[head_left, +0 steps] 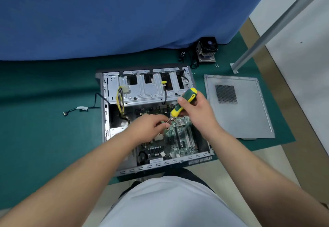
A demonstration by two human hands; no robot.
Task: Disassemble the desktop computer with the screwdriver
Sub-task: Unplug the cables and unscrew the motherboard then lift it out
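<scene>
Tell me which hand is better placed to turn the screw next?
Right. The right hand already grips the screwdriver; the left hand only steadies its tip over the motherboard.

Bare forearms, white shirt (170,203), dark trousers (185,173)

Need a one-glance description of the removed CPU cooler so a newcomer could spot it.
Start at the open computer case lying on the green mat, then look past its far right corner to the edge of the blue cloth. The CPU cooler stands there, beside loose black cables. It is the only boxy black fan block outside the case; the flat grey side panel lies nearer.
</scene>
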